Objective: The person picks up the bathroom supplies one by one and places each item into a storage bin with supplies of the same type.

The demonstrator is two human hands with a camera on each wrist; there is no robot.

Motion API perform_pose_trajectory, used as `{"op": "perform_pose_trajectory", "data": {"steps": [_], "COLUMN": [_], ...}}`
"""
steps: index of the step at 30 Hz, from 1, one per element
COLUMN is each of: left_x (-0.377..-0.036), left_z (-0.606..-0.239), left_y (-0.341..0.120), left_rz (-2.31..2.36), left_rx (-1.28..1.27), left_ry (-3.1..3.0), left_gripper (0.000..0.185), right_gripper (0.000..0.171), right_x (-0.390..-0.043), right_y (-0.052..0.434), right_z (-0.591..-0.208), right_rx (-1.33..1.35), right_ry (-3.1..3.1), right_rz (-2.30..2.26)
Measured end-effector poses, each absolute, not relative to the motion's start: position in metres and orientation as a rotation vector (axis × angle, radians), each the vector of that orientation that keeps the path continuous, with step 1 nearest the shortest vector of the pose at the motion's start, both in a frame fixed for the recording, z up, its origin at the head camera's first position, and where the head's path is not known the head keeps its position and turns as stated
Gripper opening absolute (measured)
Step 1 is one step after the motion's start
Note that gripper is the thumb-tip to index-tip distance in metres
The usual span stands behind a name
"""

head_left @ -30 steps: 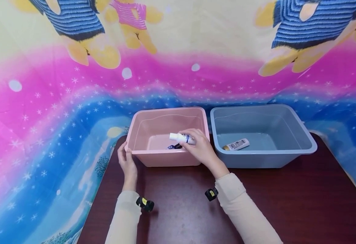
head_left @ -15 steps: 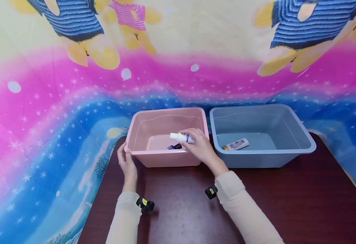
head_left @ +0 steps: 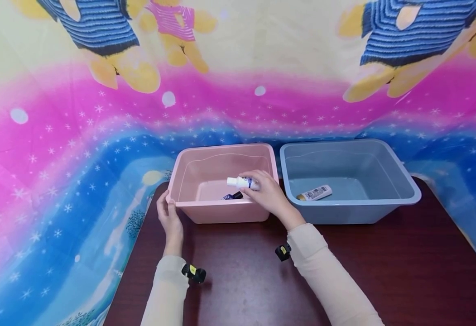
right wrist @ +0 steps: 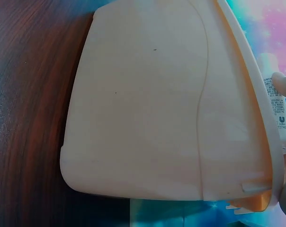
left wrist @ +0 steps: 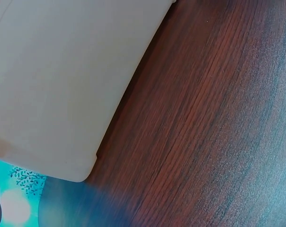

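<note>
Little moved; right hand [head_left: 267, 195] (gripping) white bottle [head_left: 242, 183] over pink tub [head_left: 221, 210].

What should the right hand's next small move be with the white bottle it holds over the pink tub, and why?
Probably lift the white bottle clear of the pink tub rim. The right hand grips it above the tub floor, the left hand steadies the tub's corner, and a similar bottle lies in the grey-blue tub alongside.
</note>
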State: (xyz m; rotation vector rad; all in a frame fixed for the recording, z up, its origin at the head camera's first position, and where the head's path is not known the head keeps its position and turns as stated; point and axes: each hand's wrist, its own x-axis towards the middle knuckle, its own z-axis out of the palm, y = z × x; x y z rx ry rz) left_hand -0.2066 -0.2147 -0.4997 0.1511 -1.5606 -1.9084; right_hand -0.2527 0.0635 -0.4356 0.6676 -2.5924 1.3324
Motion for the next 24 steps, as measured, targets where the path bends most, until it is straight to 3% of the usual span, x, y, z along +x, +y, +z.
{"op": "perform_pose_trajectory", "data": {"steps": [24], "left_x": [-0.2055], "left_z": [-0.5], "left_y": [-0.2147], "left_rz": [-1.911], "left_rx": [0.136], "left_ry": [-1.562], "left_gripper": [0.039], "right_gripper": [0.039], "right_x": [-0.2541], "right_y": [0.0655], "right_z": [-0.4371], "right_rx": [0.727], "right_ry": [-2.594], "right_rz": [1.351]}}
